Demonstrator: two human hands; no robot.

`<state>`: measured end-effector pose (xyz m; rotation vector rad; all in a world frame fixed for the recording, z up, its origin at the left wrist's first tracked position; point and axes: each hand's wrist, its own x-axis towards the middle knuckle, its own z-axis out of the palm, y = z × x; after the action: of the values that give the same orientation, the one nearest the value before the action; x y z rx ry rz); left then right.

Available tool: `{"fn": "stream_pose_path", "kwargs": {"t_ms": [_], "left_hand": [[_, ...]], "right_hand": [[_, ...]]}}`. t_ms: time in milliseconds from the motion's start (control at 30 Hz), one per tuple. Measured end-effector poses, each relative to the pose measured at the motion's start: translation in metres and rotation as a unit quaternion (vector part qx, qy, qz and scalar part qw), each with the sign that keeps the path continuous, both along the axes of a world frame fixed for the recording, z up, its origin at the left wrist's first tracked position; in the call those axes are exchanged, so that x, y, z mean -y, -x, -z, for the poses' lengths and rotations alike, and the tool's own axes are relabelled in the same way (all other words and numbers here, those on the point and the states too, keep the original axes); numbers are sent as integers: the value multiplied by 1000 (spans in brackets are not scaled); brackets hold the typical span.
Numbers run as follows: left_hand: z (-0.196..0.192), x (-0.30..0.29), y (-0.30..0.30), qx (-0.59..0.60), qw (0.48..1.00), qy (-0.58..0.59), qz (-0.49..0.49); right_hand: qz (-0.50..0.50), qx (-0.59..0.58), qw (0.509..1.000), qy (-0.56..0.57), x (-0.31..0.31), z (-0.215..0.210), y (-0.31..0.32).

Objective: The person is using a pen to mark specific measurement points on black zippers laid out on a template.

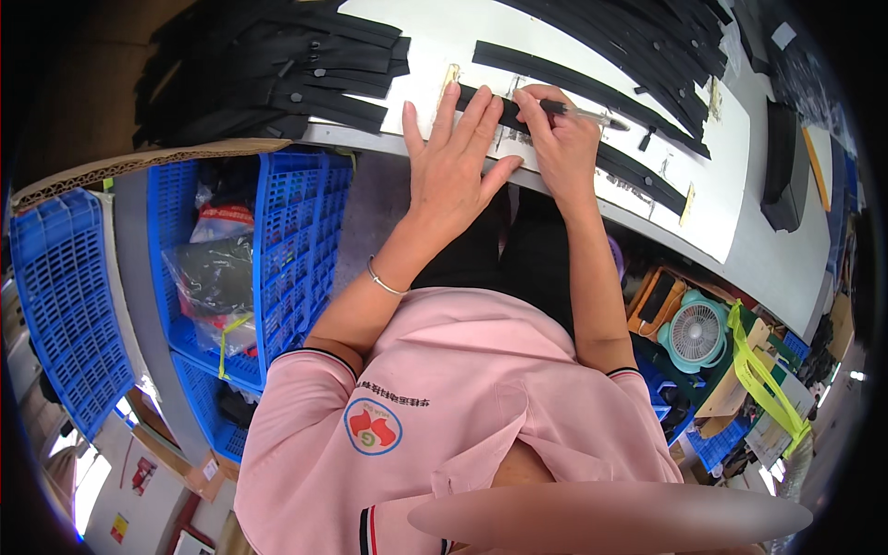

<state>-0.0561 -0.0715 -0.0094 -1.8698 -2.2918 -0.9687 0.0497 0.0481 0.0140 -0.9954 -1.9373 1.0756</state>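
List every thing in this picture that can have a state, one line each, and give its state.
left hand: flat, fingers spread, pressing on the black strip
right hand: closed around a pen
pen: held, lying low over the strip
black strip: laid flat along the white table, pinned by the left hand
white table: bearing strips
pile of black strips: stacked, untouched
blue crate: open, holding bagged items
small fan: lying under the table; running or not, cannot tell

We note a strip on the table; stacked strips left, crates below the table edge.
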Motion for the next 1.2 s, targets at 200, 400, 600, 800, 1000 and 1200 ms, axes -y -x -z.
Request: {"fn": "stream_pose_path", "kwargs": {"t_ms": [200, 400, 600, 800, 1000, 1200], "left_hand": [[-1, 0, -1, -1, 1000, 1, -2], [0, 0, -1, -2, 1000, -1, -4], [-2, -1, -1, -11, 1000, 21, -6], [-4, -2, -1, -7, 1000, 25, -2], [-1, -1, -1, -17, 1000, 25, -1], [-2, 1, -1, -10, 999, 52, -2]], "right_hand": [[-33, -32, 997, 58, 0, -3, -9], [-70, -24, 997, 28, -3, 6, -10], [-75, 1, 997, -30, -4, 13, -11], [-9, -42, 999, 16, 0, -12, -43], [136, -24, 990, 7, -23, -10, -91], [124, 8, 992, -9, -24, -1, -94]]}}
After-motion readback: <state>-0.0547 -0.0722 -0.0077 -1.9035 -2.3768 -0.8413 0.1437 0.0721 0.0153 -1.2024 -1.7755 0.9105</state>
